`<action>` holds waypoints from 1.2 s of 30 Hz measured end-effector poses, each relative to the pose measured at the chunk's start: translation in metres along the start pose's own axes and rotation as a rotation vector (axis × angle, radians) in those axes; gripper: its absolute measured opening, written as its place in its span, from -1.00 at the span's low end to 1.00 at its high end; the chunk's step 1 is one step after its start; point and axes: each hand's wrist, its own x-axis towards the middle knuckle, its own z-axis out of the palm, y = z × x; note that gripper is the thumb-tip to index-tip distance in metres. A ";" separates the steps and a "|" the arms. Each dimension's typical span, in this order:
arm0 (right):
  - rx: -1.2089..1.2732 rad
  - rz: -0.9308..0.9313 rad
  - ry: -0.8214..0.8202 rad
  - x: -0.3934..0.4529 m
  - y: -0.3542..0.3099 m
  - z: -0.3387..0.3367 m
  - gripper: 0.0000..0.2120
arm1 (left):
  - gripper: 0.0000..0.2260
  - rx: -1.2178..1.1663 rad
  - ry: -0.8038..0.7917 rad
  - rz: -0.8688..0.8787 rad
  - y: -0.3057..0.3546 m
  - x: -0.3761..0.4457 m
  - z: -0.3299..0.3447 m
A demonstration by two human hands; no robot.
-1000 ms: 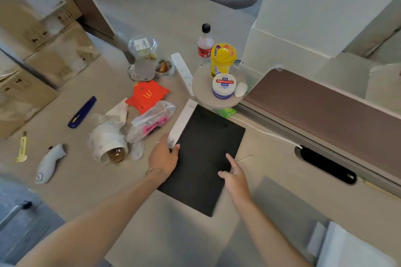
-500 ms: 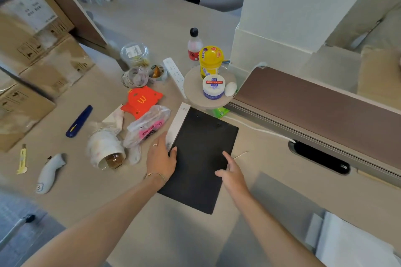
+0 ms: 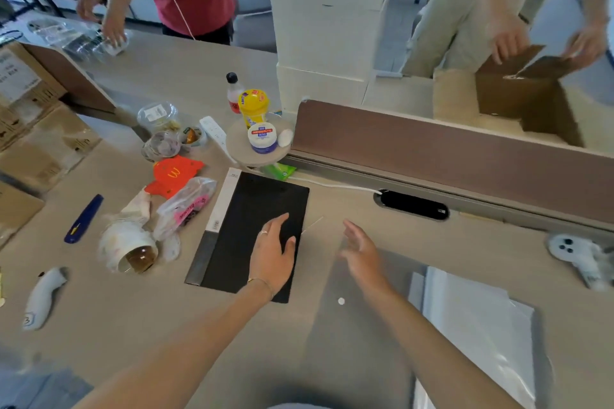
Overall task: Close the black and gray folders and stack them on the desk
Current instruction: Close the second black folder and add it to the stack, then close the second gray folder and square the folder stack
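The bench (image 3: 448, 242) is a pale beige surface, bounded at the far right by a brown partition (image 3: 448, 149). The black folder (image 3: 242, 226) lies closed and flat at centre, its spine along the left edge, half white label and half gray. A gray folder (image 3: 478, 325) lies flat at the lower right, well apart from the black one; whether it is open or closed cannot be told. The left hand (image 3: 274, 257) rests palm down on the right half of the black cover, fingers (image 3: 280, 226) spread apart and flat, gripping nothing. The right hand (image 3: 362, 251) hovers above bare bench between the two folders, fingers apart, empty, slightly blurred. Left of the black folder lie a tipped paper cup (image 3: 128, 247), a plastic bag (image 3: 184, 204) and a blue utility knife (image 3: 83, 219).
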 end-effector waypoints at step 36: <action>0.177 0.423 -0.035 -0.108 0.162 -0.142 -0.32 | -0.71 -0.111 -0.284 -0.500 -0.030 -0.077 0.128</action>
